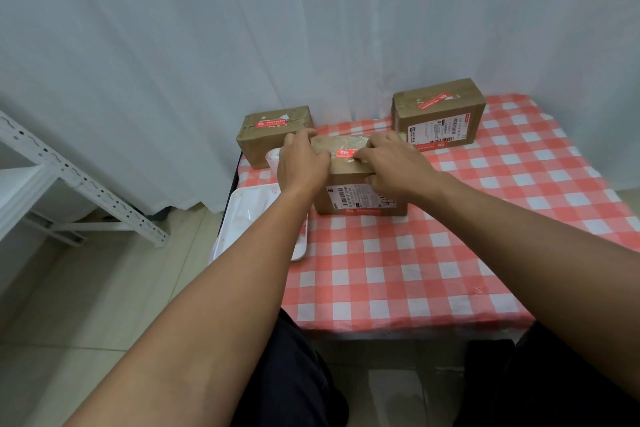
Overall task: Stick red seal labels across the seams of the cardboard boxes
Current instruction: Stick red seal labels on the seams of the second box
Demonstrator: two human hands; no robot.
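A brown cardboard box (349, 177) stands in the middle of the checked table, with a red seal label (346, 153) lying across its top seam. My left hand (301, 159) grips the box's left end. My right hand (391, 163) lies over its right side, fingertips pressing on the label's right end, thumb down the front face. Two other boxes carry red labels on top: one at the back left (270, 135), one at the back right (440, 114).
A white tray (249, 208) with label backing sits at the table's left edge, partly under my left forearm. A roll (273, 156) shows behind my left hand. A white metal shelf frame (69, 180) stands on the floor to the left. A white curtain hangs behind.
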